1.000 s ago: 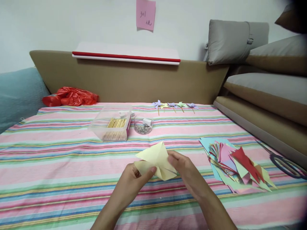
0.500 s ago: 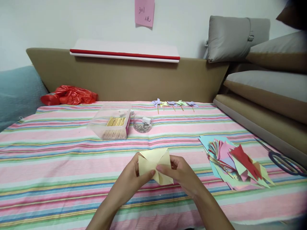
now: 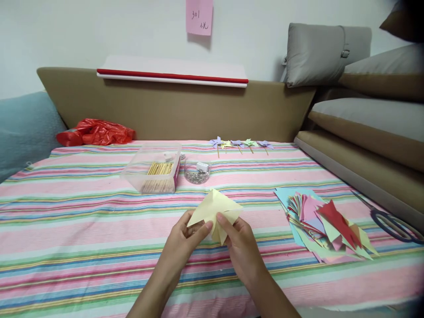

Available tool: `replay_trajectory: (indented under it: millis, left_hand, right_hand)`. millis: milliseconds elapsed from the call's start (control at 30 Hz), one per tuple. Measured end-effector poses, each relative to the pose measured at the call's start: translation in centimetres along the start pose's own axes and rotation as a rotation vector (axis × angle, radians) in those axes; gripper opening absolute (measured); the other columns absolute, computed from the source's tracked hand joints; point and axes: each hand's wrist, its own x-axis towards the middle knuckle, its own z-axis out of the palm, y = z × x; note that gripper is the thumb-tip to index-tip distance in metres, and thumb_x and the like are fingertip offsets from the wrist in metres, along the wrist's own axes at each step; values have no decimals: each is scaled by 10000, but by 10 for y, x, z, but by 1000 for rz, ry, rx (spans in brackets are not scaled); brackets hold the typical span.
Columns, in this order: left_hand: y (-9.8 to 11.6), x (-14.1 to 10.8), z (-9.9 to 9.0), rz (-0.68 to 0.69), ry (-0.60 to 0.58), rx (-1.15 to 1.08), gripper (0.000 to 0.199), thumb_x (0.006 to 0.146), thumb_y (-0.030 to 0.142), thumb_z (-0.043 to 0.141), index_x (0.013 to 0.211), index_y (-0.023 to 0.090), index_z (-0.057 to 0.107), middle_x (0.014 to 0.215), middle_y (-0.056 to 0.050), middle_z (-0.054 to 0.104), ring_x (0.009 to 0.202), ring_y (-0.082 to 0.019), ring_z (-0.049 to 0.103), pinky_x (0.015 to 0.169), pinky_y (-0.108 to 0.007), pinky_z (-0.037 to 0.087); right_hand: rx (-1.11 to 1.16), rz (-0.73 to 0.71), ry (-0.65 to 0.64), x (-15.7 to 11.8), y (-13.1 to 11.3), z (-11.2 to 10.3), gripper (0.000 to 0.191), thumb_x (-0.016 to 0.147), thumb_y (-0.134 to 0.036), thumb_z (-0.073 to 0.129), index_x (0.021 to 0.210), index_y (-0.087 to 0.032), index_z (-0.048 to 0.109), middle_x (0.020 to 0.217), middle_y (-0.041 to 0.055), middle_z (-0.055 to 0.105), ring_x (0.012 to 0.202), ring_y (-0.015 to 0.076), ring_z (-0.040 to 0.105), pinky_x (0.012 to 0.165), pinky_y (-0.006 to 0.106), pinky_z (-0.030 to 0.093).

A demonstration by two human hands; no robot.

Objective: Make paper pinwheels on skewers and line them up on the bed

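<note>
A pale yellow paper square with slits cut in toward its middle is held between both hands, above the striped cloth. One corner points away from me and a flap hangs down at the near side. My left hand pinches the paper's left near edge, thumb on top and fingers beneath. On the other side my right hand grips it, the thumb pressed near the centre. The fingers under the paper are partly hidden.
A clear plastic box of wooden sticks and a round container of pins stand ahead. Several paper pinwheels lie behind. Coloured paper pieces and scissors lie at right; a red plastic bag sits far left.
The yellow paper has been turned, so a corner rather than a flat edge now points away from me. Both hands have shifted their grip along it.
</note>
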Motion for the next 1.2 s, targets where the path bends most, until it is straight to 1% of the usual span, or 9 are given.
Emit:
replay_trajectory:
  millis: [167,333,533,767,967,1033,1100,1167,1200]
  left_hand:
    - [-12,3,9,11,89,-46,272,797,420,760,893,177,687,880,-32,705,847,-187,630,764,-255,502]
    - [-15,3,9,37,119,-76,256,818,430,734,822,181,674,767,4,627,719,-139,541,651,-217,460]
    - [-16,4,8,40,171,-78,268,784,431,761,819,175,687,745,-2,633,689,-134,526,605,-199,441]
    - [-15,2,9,34,194,-83,303,772,457,767,813,169,683,743,-5,645,684,-135,535,588,-196,446]
    - [-17,3,9,52,198,-86,309,774,454,770,805,166,660,742,0,629,680,-128,522,582,-191,432]
    - [-17,3,7,66,216,-100,314,773,457,771,791,169,647,745,4,620,680,-127,516,584,-191,428]
    - [-17,4,5,79,250,-114,317,775,460,770,775,170,640,751,7,612,680,-122,508,585,-188,420]
    - [-15,4,1,90,283,-125,310,780,456,768,775,171,647,761,7,611,686,-119,507,590,-184,417]
    - [-14,5,-1,93,298,-132,303,780,452,770,786,171,655,772,5,615,697,-122,514,599,-185,423]
  right_hand:
    - [70,-6,18,-1,7,6,413,780,-413,788,1115,-178,728,1043,81,750,958,248,662,825,354,510]
    - [103,11,15,-1,12,9,418,764,-400,806,1105,-169,739,963,72,761,876,219,663,750,319,511]
    - [88,55,31,-1,11,10,430,710,-400,843,1045,-145,755,888,73,759,794,201,657,683,295,516]
    - [56,39,26,-1,12,8,429,720,-414,834,1039,-140,750,898,73,752,839,201,639,717,292,509]
    - [-22,36,3,-1,11,7,431,755,-431,800,1059,-136,721,916,83,737,883,224,645,763,323,518]
    - [-98,-27,21,0,10,2,427,834,-474,709,1122,-162,669,973,87,717,891,229,646,774,354,529]
    - [-246,-187,86,1,7,-6,401,922,-484,579,1222,-218,578,1107,93,666,939,236,639,798,399,540]
    - [-518,-464,151,0,2,-14,365,952,-410,538,1287,-269,509,1257,104,569,1074,261,597,871,460,531]
    - [-689,-630,152,0,0,-17,367,945,-341,557,1303,-287,498,1329,108,503,1164,278,550,927,492,510]
